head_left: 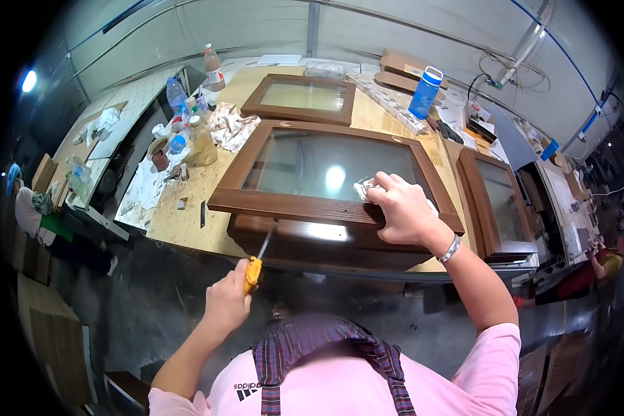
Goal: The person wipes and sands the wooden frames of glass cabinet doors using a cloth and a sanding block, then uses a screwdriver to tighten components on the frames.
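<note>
a: what do we log for the pale wooden bench [177,232]?
b: at its front edge we note a dark brown piece [340,251] bearing a glass-paned frame [326,163].
a: and behind?
b: we record a smaller frame [299,97], a crumpled cloth [234,128] left of it, a blue bottle [425,93] right.
</note>
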Available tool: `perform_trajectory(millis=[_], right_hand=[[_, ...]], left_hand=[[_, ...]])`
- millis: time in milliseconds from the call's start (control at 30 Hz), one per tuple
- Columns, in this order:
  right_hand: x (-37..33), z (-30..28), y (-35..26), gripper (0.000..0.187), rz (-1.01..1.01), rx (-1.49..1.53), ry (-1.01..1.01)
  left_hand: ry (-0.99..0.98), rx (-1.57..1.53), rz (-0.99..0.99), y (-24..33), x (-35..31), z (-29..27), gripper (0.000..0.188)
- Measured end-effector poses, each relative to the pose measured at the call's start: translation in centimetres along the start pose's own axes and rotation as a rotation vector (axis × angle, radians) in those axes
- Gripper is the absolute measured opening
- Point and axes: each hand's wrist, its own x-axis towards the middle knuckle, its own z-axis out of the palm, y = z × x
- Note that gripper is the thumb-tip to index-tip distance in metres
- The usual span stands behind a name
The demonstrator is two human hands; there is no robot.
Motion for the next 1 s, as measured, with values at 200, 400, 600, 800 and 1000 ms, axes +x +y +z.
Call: perform_trajectory(millis=[200,400,600,800,1000], right_hand=[[0.2,0.5,0.3,0.039,0.019,-0.007,-0.039],[0.1,0.4,0.4,0.041,0.025,-0.022,-0.030],[-0.3,0.7,0.2,0.036,-0.010,0.006,0.013],[-0.8,2.3,-0.2,0.035,-0.008,-0.010,-0.015],[-0.7,1.9,-0.4,0.034,-0.006,-0.030,-0.027]], left_hand=[[-0.189,-0.197,0.152,5.1,1.7,1.5,0.066],[0.003,-0.095,0.030,3.3,3.6,0.3,0.058],[-0.154,-0.123,-0.118,1.3,-0.5,-2.6,0.056],[-0.004,-0.261,-0.110,2.5,-2.3,-7.2,0.054],[-0.051,-0.014,-0.169,0.9,-0.6,-9.7,0.048]])
